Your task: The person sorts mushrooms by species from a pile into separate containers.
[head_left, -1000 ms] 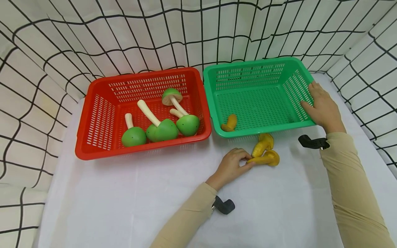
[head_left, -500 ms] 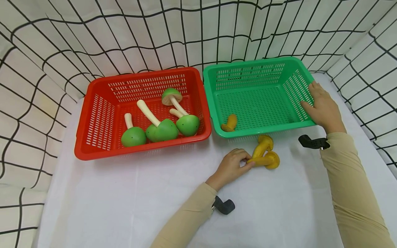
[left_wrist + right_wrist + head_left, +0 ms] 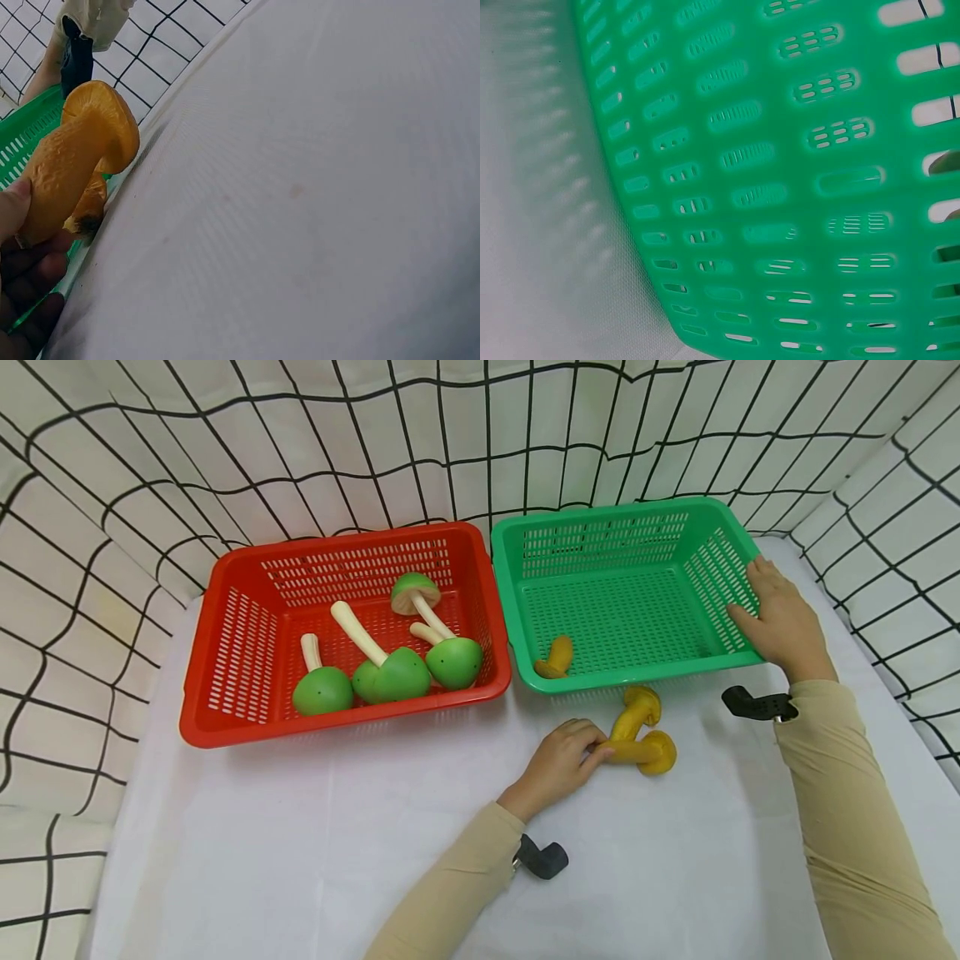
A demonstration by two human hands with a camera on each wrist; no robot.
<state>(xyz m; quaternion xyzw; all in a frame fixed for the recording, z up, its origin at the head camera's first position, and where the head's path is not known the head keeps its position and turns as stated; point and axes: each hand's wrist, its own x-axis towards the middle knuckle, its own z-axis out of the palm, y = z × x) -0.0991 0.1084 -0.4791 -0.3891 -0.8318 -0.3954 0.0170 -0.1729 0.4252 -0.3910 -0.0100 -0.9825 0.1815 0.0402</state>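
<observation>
My left hand [image 3: 561, 764] is over the cloth in front of the green basket [image 3: 637, 677]. Thumb and fingers pinch the stem end of a yellow toy mushroom [image 3: 654, 753], whose cap points right, away from the hand. The left wrist view has the same mushroom [image 3: 82, 142] large, thumb on its stem. Just behind it a second yellow mushroom [image 3: 636, 712] lies against the basket's near side. At that basket's right end my right hand [image 3: 787, 622] rests on the rim, fingers extended and thumb over the inside. The right wrist view is filled by the slotted green wall [image 3: 780, 180].
One yellow mushroom [image 3: 557, 658] lies in the green basket's near left corner. To the left, touching it, stands a red basket [image 3: 225, 693] with several green-capped toy mushrooms [image 3: 322, 692]. White cloth with black netting [image 3: 487, 443] rises behind and on both sides.
The pinched mushroom's cap has swung slightly toward the person, turning about its stem end in my left hand. My right hand and both baskets have stayed put.
</observation>
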